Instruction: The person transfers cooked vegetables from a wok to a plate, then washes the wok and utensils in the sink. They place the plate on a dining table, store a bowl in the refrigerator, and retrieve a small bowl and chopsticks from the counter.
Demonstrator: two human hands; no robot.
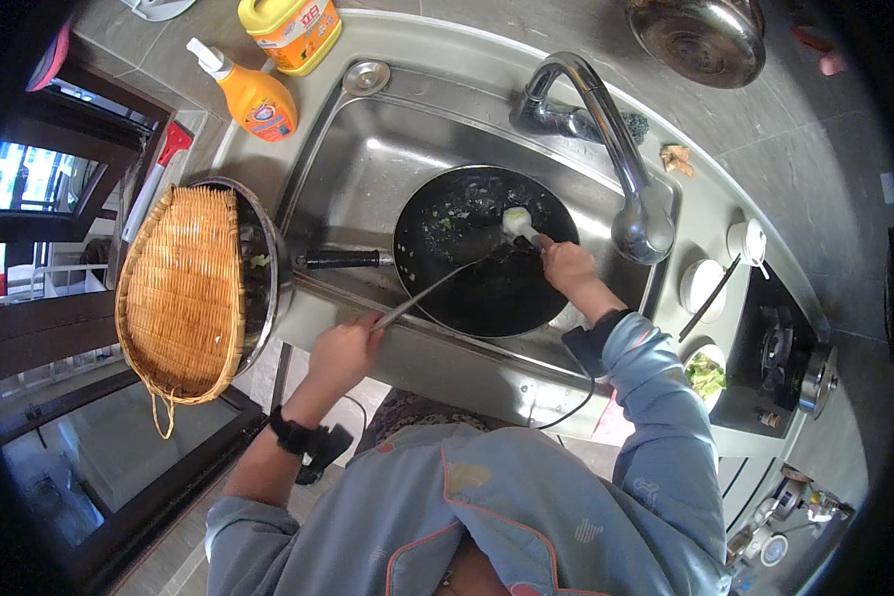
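A black wok lies in the stainless steel sink, its handle towards the left rim. Water and bits of green food show inside it. My right hand grips a white-headed dish brush by its handle, the head over the wok's inner surface. My left hand, at the front rim of the sink, is closed around the end of a thin metal utensil. The utensil's far end reaches over the middle of the wok; its tip is hard to make out.
Left of the sink, a woven bamboo basket rests on a metal pot. An orange spray bottle and a yellow detergent jug stand behind. The faucet arches over the sink's right side; bowls and chopsticks lie farther right.
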